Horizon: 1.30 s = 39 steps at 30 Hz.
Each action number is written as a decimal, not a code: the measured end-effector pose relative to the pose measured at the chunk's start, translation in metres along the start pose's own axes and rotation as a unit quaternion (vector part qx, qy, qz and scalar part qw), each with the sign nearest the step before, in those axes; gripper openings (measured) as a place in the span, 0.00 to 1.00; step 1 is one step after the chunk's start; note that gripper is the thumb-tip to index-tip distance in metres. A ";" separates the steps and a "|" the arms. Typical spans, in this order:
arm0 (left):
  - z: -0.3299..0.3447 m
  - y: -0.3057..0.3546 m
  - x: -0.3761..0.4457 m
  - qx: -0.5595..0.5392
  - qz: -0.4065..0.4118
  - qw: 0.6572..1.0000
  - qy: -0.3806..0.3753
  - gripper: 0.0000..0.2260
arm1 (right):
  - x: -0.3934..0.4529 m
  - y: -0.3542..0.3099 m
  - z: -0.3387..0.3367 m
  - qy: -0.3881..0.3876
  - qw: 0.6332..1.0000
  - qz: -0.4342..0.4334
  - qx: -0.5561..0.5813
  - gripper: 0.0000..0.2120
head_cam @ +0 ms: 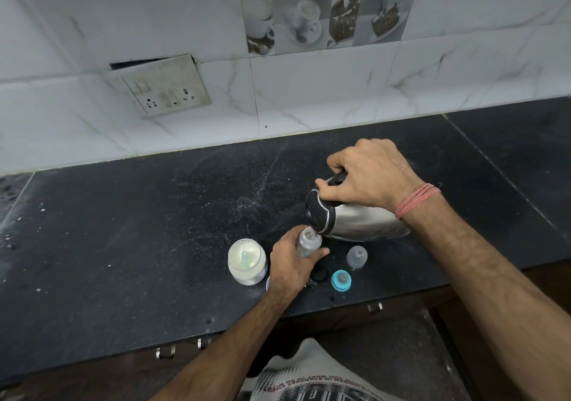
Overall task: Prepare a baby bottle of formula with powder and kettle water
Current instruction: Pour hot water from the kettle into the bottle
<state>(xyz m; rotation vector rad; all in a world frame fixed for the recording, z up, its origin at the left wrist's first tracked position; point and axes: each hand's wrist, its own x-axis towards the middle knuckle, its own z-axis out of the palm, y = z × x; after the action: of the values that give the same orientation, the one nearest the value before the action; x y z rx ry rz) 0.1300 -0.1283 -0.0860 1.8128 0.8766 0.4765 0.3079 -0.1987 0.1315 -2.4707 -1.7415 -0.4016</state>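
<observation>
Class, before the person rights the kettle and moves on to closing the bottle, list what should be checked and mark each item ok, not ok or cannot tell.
1. Left hand grips the bottle: ok.
2. Right hand holds the kettle by its handle: ok.
3. Spout over the bottle mouth: ok.
4. Water level in the bottle: cannot tell.
5. Blue teat ring and clear cap lie within reach on the counter: ok.
6. Powder jar lid on: not ok.

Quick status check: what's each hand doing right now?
Left hand holds baby bottle upright on counter. Right hand grips tilted kettle, spout over the bottle mouth. Nipple ring and clear cap nearby, not obstructing.
</observation>
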 end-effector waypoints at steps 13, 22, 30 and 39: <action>-0.001 -0.004 0.001 0.009 0.000 1.000 -0.001 0.28 | -0.001 -0.003 -0.002 -0.013 1.000 0.006 0.005 0.28; -0.002 -0.009 0.000 0.001 0.001 1.000 -0.003 0.28 | -0.001 -0.008 -0.001 -0.012 1.000 0.007 0.003 0.29; -0.003 -0.009 0.000 0.000 0.002 1.000 -0.001 0.27 | 0.000 -0.010 -0.002 -0.018 1.000 0.005 0.008 0.29; -0.002 -0.009 0.000 -0.005 0.000 1.000 0.002 0.28 | 0.001 -0.011 -0.005 -0.023 1.000 0.001 0.005 0.28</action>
<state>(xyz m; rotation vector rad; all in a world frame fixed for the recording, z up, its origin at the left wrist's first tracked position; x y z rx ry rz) 0.1258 -0.1251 -0.0939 1.8033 0.8760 0.4842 0.2970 -0.1946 0.1353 -2.4939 -1.7547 -0.3365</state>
